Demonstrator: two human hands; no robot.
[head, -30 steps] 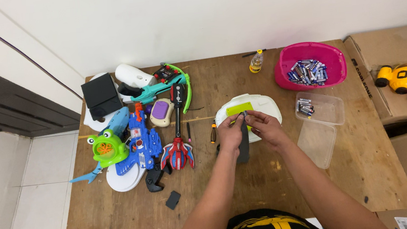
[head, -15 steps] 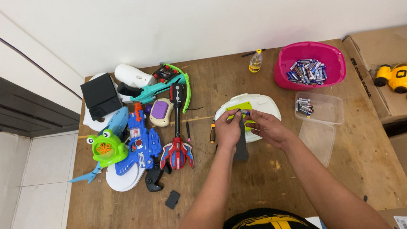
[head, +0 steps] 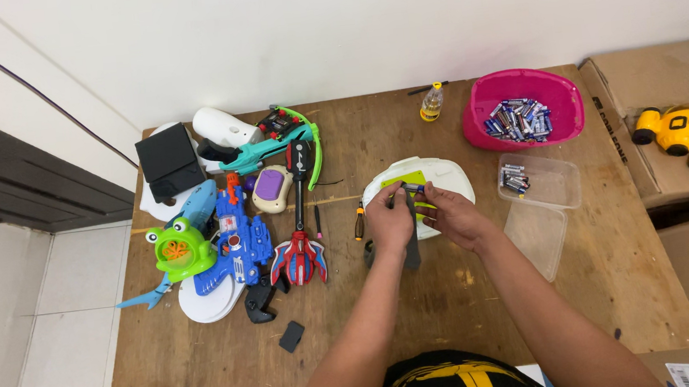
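- Left hand (head: 389, 221) fingers are pinching a small battery (head: 412, 188) above the white toy (head: 444, 174).
- Right hand (head: 453, 215) fingers are narrowing around the same battery.
- A screwdriver (head: 358, 220) is lying just beside them on the table (head: 457, 309).

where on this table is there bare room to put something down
Bare wood runs along the near edge of the table, from below the small black piece across to the clear lid. Another free patch lies at the back, between the green bow toy and the small bottle. The left side is crowded with toys; both hands work over the white toy.
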